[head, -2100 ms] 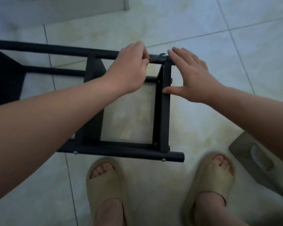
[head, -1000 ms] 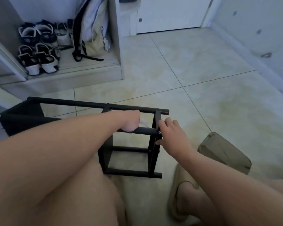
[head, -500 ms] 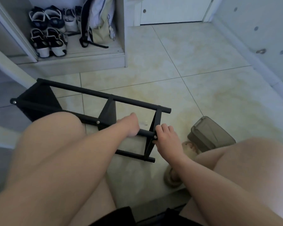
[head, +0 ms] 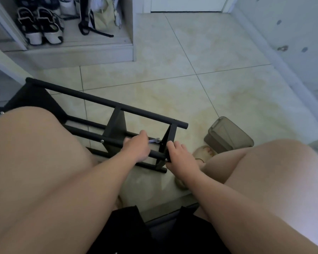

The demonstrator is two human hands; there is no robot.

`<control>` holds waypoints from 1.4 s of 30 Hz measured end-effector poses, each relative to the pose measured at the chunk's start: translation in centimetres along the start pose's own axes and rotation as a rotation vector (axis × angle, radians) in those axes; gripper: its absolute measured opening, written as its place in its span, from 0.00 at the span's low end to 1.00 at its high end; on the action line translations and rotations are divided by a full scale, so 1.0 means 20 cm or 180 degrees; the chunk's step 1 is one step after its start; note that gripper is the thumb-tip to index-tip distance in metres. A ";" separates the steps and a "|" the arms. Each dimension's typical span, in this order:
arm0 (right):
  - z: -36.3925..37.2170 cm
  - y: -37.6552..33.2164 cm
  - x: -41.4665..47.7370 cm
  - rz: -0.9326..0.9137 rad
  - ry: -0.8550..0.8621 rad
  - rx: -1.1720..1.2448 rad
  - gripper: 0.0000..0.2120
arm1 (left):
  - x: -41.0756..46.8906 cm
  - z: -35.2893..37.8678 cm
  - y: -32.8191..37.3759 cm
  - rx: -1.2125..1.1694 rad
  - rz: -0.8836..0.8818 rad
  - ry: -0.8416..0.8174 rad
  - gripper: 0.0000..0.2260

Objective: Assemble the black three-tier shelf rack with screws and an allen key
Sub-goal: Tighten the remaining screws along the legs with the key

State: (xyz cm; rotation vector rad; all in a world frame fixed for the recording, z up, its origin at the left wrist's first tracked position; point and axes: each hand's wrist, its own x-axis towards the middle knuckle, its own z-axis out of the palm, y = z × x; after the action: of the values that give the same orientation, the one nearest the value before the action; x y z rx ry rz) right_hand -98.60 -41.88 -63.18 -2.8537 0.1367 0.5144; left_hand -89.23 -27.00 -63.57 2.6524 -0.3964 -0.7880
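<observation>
**Rack on its side, both hands at its right end**

The black shelf rack (head: pixel 106 103) lay on its side on the tiled floor (head: pixel 200 52) between the knees of the seated person, its long tubes running from the left toward the right. The left hand (head: pixel 136 148) reached over the nearer tube, fingers curled round a small silvery tool (head: pixel 155 140). The tool's forked tip pointed at the end panel (head: pixel 169 134) of the rack; whether it touched a screw could not be told. The right hand (head: pixel 179 157) gripped the rack at that same end, fingers curled over the panel's edge, close to a screw head (head: pixel 166 160) at the tube's end. Another screw head (head: pixel 102 141) showed further left on the same tube. Near the rack's right end sat an olive-brown box (head: pixel 228 139), with a foot in a sandal (head: pixel 205 153) just beside it. Shoes (head: pixel 42 28) and a bag (head: pixel 101 15) stood in an open cupboard (head: pixel 81 52) at the far left
</observation>
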 end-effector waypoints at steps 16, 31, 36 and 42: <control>-0.10 0.07 0.05 0.0302 -0.0357 -0.0513 0.72 | -0.03 -0.07 0.00 0.0015 -0.0160 -0.0648 0.09; -0.08 0.15 0.13 -0.0019 -0.0599 -0.0744 0.71 | 0.18 -0.24 0.11 0.0156 0.0366 -0.1295 0.06; -0.07 0.16 0.14 -0.0015 -0.0564 -0.0610 0.71 | 0.29 -0.27 0.15 0.0287 0.0446 -0.1478 0.06; -0.07 0.14 0.16 0.0082 -0.0716 -0.0401 0.72 | 0.40 -0.19 0.17 0.0622 0.0487 -0.1716 0.04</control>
State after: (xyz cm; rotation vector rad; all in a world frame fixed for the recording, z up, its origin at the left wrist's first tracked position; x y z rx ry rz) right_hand -95.52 -45.06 -63.53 -2.8913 0.1043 0.8730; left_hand -81.23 -32.06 -62.91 2.5030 -0.8377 -1.4766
